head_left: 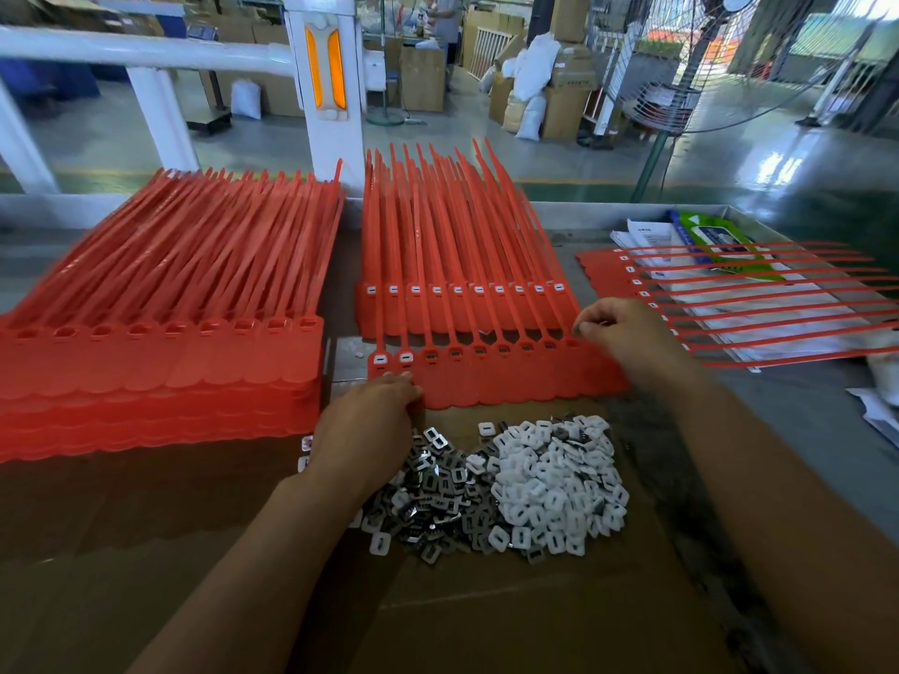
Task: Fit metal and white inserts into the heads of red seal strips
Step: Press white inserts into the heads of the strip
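Left hand (369, 415) is palm down, wrist low over the cardboard (486, 625), its fingers bent forward and pressing on the near left corner of the front sheet of red seal strips (491, 381). I can't see the thumb from here. Right hand (627, 338) reaches in from the right with the forearm angled across the table (802, 420), knuckles up, fingers curled; thumb and forefinger pinch a small piece (575, 328) right over the sheet's rightmost head (570, 343). Too small for me to call it metal or white.

Along that front row I read two leftmost heads showing white, the next ones showing dark metal. Just under the left hand lies the metal inserts pile (433, 498), and touching it on the right the white inserts pile (554, 479), both on the cardboard.

Behind the front sheet sits a middle stack (462, 265) with white in every head. Far left, a tall stack of strips (170, 308) with open heads. Far right, a sideways sheet (729, 304) lies across papers (647, 235) and a green pack (705, 233).
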{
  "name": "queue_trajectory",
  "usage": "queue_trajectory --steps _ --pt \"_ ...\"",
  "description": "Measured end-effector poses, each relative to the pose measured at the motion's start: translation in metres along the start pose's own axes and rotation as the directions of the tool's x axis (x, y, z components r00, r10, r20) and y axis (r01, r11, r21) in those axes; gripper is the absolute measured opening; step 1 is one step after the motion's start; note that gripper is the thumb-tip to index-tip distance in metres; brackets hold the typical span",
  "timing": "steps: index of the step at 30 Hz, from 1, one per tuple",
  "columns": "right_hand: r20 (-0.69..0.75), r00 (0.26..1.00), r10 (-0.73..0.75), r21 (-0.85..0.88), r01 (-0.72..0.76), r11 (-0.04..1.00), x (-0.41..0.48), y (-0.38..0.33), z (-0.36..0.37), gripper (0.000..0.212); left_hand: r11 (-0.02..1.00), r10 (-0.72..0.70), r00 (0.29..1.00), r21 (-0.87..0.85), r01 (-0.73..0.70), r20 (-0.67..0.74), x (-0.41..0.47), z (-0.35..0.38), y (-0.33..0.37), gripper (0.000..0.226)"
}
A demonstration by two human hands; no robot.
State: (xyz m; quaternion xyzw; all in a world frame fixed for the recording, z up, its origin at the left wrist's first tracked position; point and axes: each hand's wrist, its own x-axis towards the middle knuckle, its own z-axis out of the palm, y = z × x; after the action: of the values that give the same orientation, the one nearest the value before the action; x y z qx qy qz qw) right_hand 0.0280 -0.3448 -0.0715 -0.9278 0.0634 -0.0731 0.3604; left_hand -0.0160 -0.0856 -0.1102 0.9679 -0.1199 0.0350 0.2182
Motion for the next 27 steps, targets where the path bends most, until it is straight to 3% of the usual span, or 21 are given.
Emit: queue_trajectory --steps 6,18,27 --pt "0.046 0.994 0.102 0.009 -0.103 0.995 0.009 0.016 0.004 0.013 1.000 0.000 1.000 -0.003 0.000 -0.005 -0.001 -0.001 0.000 0.044" --pt "0.097 0.995 0.030 -0.031 -0.027 0.999 0.011 0.022 0.006 0.007 1.000 -0.008 1.000 0.000 0.008 0.004 -0.001 -0.001 0.001 0.044" --pt "-0.009 0.997 0.074 0.085 -0.073 0.994 0.013 0.027 0.013 0.007 1.000 -0.017 1.000 -0.005 0.017 0.005 -0.001 -0.001 0.001 0.045"
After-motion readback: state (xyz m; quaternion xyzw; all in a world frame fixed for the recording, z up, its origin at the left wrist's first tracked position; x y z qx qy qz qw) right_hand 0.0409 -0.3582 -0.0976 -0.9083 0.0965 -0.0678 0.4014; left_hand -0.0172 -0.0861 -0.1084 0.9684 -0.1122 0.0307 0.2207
